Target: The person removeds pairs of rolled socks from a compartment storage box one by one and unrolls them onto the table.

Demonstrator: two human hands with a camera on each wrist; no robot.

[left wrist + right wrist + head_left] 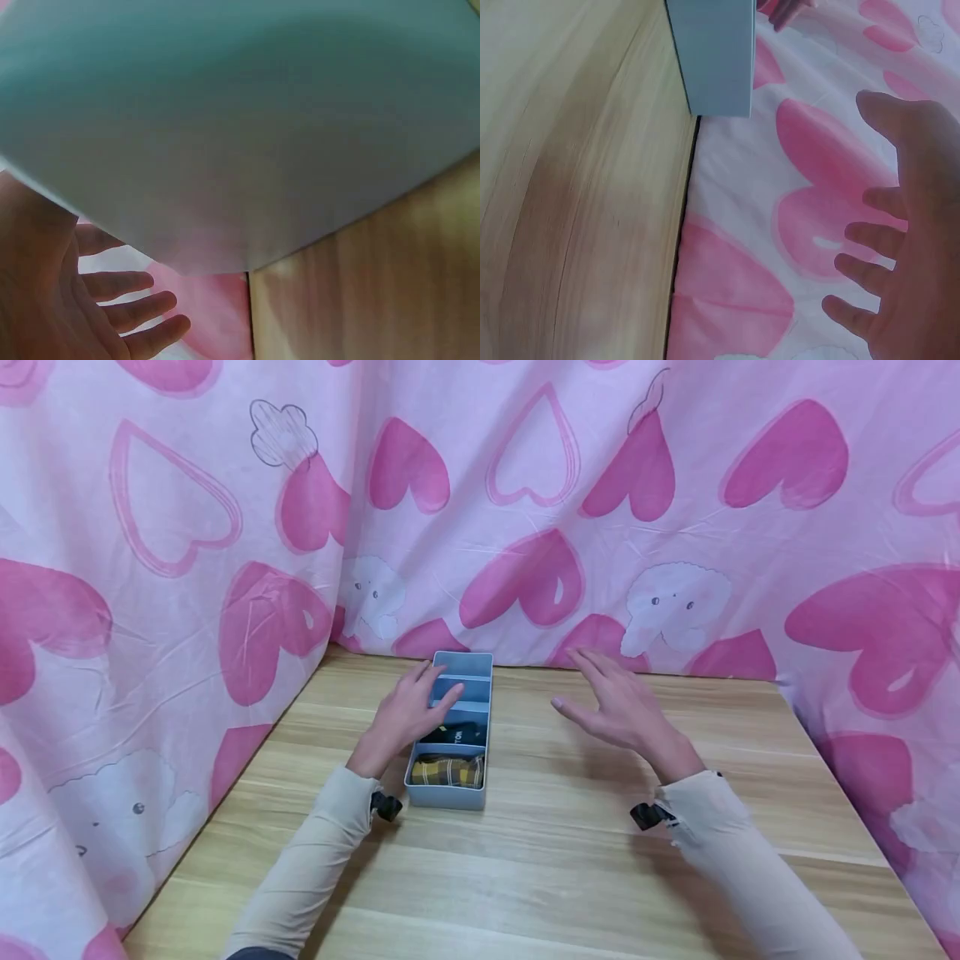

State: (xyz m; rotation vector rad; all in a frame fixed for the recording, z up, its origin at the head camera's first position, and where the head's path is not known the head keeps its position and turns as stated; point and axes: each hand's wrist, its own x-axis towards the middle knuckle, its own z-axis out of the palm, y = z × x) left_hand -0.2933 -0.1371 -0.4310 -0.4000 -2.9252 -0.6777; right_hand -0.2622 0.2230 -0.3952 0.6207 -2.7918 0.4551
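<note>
As we look down at the worktop, a long, narrow grey-blue box stands on it, left of the middle, its far end close to the pink heart-printed cloth. We see smooth walls, a thin pale rim and 3 dividers making 4 compartments in a row. Nearest us lies a bundle of yellow-brown plaid fabric crossed by pale lines; the next compartment holds a dark fabric piece with pale letters, of which we can read "TON". The left grip is released, fingers extended, at the box's left side; we cannot tell whether it touches the rim. The right grip, also released, hovers above the worktop, well apart from the box, its thumb spread.
</note>
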